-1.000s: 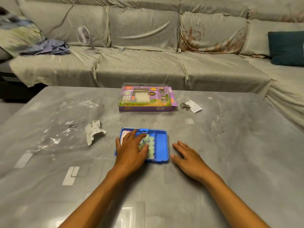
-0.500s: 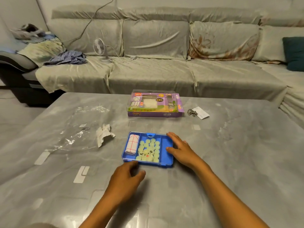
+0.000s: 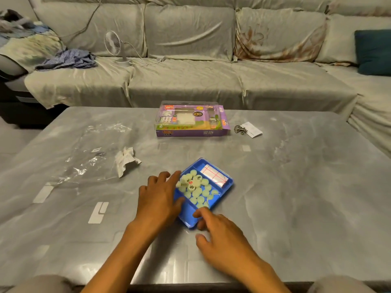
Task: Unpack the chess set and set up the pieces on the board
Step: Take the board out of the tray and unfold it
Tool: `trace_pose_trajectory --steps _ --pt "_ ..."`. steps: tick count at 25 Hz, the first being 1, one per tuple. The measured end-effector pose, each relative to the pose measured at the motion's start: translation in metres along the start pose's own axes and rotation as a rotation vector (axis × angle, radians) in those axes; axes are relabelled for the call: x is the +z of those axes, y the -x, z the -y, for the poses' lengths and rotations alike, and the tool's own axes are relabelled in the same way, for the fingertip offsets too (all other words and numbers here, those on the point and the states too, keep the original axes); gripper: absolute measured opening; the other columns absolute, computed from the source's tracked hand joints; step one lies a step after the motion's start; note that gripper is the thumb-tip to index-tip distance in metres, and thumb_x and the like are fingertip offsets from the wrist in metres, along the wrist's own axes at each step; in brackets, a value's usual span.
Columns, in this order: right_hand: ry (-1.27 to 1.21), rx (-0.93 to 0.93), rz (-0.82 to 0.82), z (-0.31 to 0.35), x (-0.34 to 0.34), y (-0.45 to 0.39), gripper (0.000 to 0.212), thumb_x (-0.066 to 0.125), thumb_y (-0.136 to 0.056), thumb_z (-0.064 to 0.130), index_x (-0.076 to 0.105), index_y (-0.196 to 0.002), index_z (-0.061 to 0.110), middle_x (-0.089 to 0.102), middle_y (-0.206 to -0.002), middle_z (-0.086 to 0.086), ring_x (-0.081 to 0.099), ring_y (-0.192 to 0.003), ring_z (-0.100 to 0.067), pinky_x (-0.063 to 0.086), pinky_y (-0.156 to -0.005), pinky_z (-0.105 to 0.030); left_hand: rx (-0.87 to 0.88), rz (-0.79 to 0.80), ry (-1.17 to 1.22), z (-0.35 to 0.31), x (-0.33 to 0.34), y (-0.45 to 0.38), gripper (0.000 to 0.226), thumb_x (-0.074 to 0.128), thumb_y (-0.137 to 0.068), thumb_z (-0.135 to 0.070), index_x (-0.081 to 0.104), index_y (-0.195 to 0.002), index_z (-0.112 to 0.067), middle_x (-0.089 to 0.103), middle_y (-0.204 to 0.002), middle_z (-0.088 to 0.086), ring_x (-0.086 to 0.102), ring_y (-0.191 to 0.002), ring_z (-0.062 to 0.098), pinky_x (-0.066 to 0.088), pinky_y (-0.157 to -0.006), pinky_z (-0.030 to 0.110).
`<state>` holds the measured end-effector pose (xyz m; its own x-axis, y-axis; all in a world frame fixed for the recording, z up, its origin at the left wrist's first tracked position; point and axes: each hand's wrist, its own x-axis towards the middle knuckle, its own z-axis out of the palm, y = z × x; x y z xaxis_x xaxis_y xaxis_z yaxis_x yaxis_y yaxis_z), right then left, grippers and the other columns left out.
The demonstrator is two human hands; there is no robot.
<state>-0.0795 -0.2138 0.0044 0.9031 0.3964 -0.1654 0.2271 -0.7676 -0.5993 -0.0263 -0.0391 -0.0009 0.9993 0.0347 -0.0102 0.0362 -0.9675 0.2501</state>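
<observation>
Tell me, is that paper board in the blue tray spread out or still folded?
Still folded. The board lies as a compact bundle in the narrow compartment of the blue tray, beside the pieces.

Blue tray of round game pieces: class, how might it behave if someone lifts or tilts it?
The blue tray looks like thin moulded plastic, so probably light and a little bendy. The round pieces lie loose in a jumbled pile, so tilting would likely slide them together or spill them. The rolled paper board sits in its own compartment and may roll.
</observation>
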Motion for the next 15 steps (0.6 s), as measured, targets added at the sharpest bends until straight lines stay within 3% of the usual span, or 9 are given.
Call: trace_pose_trajectory --steps 2,5,7,9,12,15 --pt "0.082 -0.041 -0.125 -0.015 -0.008 -0.013 0.034 0.051 -0.095 0.029 0.044 -0.129 0.032 0.051 -0.129 0.009 0.044 -0.12 -0.009 0.042 -0.096 -0.021 0.078 0.014 -0.015 -0.006 0.004 0.015 0.078 0.042 -0.08 -0.074 0.023 -0.146 -0.037 0.026 -0.151 -0.006 0.026 -0.134 0.02 0.031 -0.103 0.038" --pt "0.301 -0.115 -0.248 -0.047 -0.019 -0.035 0.04 0.056 -0.093 0.031 0.048 -0.132 0.028 0.037 -0.148 0.007 0.029 -0.138 -0.015 0.029 -0.107 -0.024 0.13 0.188 -0.064 -0.008 0.011 0.028 0.092 0.039 -0.072 -0.085 0.017 -0.148 -0.038 0.007 -0.159 -0.006 0.007 -0.144 0.022 0.018 -0.115 0.04" --pt "0.351 -0.189 -0.234 -0.055 -0.017 -0.041 0.035 0.064 -0.089 0.036 0.055 -0.122 0.031 0.046 -0.14 0.006 0.04 -0.133 -0.016 0.035 -0.101 -0.025 0.148 0.221 -0.055 0.0 0.007 0.022 0.085 0.046 -0.08 -0.074 0.013 -0.15 -0.039 -0.001 -0.16 -0.008 -0.001 -0.147 0.019 0.012 -0.117 0.039" --pt "0.415 -0.24 -0.238 -0.049 -0.006 -0.044 0.032 0.073 -0.08 0.04 0.057 -0.108 0.032 0.057 -0.12 0.006 0.055 -0.114 -0.017 0.045 -0.088 -0.028 0.185 0.265 -0.035 0.012 0.001 0.013 0.076 0.054 -0.086 -0.059 0.014 -0.149 -0.042 -0.003 -0.159 -0.013 -0.004 -0.147 0.016 0.017 -0.117 0.039" --pt "0.525 -0.231 -0.272 -0.034 0.008 -0.047 0.044 0.085 -0.065 0.043 0.062 -0.097 0.025 0.064 -0.1 0.003 0.063 -0.092 -0.019 0.053 -0.075 -0.033 0.244 0.377 0.037 0.026 -0.003 0.002 0.073 0.06 -0.089 -0.041 0.016 -0.147 -0.045 -0.005 -0.157 -0.02 -0.007 -0.146 0.01 0.026 -0.115 0.037" --pt "0.63 -0.178 -0.229 -0.027 0.007 -0.055 0.05 0.078 -0.076 0.043 0.061 -0.115 0.018 0.061 -0.119 -0.004 0.06 -0.109 -0.025 0.051 -0.086 -0.041 0.281 0.42 0.088 0.031 -0.003 -0.007 0.072 0.063 -0.089 -0.034 0.02 -0.146 -0.046 -0.004 -0.156 -0.023 -0.007 -0.145 0.006 0.023 -0.116 0.037"
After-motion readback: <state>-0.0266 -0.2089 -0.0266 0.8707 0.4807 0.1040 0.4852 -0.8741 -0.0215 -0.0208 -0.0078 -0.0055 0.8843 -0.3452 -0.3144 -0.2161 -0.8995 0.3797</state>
